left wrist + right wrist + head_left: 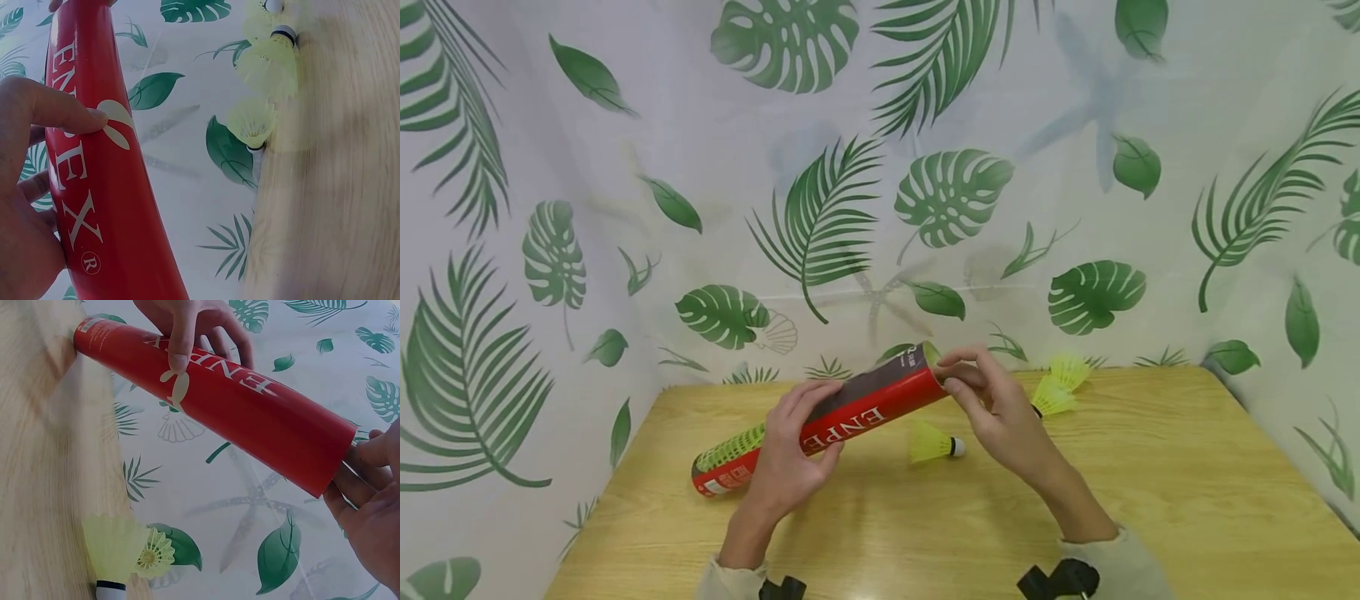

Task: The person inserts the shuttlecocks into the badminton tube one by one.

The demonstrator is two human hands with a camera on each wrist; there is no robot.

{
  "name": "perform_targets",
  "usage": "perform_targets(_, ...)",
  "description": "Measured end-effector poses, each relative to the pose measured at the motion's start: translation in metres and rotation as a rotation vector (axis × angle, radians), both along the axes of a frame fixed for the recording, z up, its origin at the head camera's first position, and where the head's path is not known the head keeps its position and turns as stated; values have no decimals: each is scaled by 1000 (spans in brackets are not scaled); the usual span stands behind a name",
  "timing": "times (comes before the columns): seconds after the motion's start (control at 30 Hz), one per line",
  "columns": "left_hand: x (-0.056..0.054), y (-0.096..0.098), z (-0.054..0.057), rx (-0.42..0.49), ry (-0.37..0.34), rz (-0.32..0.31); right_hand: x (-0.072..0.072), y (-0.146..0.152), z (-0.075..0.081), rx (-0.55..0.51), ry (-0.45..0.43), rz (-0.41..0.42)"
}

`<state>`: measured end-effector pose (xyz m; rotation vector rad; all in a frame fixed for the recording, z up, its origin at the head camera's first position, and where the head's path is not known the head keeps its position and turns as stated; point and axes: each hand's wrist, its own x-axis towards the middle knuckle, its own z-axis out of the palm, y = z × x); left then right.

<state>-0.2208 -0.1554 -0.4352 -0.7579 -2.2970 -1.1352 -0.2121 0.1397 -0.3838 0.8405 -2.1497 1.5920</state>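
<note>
My left hand point(792, 450) grips the middle of a red and dark grey shuttlecock tube point(887, 404). The tube slants up to the right, its lower left end close over the table. Yellow-green netting shows through a see-through part near that end. At the raised open mouth, my right hand point(1003, 417) has its fingers reaching in past the rim, as the right wrist view shows; their tips are hidden, and I cannot tell whether they hold anything. Just below the tube, a yellow shuttlecock point(931, 444) lies on its side, its white base pointing right.
More yellow shuttlecocks point(1060, 390) lie at the table's back edge, beyond my right hand. The wooden table point(1187, 483) meets a white cloth backdrop point(850, 275) printed with green leaves. Dark camera mounts point(1063, 579) sit on both wrists.
</note>
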Motion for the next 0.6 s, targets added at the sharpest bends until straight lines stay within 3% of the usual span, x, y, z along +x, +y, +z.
perform_targets(0.37,2,-22,-1,-20,-12,57,-8,22,-11,48,38,4)
perform_targets(0.6,-1,-38,-2,-28,-8,100,-21,30,-44,111,-96,-26)
